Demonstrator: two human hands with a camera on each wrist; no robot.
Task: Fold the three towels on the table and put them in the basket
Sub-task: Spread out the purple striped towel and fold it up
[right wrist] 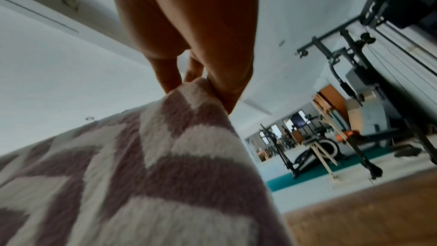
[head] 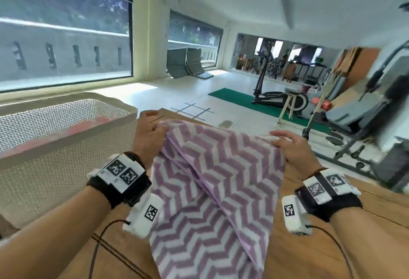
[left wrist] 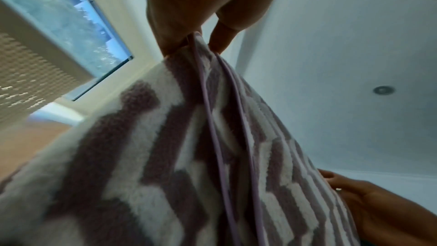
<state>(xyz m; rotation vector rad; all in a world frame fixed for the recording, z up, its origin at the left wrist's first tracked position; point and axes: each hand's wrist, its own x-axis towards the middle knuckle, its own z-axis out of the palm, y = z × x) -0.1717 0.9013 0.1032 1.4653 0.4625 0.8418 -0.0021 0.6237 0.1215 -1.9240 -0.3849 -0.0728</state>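
Observation:
A purple and white zigzag towel (head: 212, 181) hangs in the air above the wooden table (head: 332, 252), held by its two upper corners and doubled over. My left hand (head: 152, 133) pinches the left corner, where several layered edges meet (left wrist: 201, 48). My right hand (head: 285, 143) pinches the right corner (right wrist: 201, 85). The towel (left wrist: 165, 156) drapes down toward me and hides the table under it. The white mesh basket (head: 66, 146) stands to the left, with something red or pink inside it (head: 88, 128).
The basket's wall (left wrist: 28, 74) is close beside my left hand. Beyond the table lie a tiled floor, a green mat (head: 243, 101), an exercise machine (head: 276, 95) and a weight rack (right wrist: 378, 63) to the right. Windows line the left wall.

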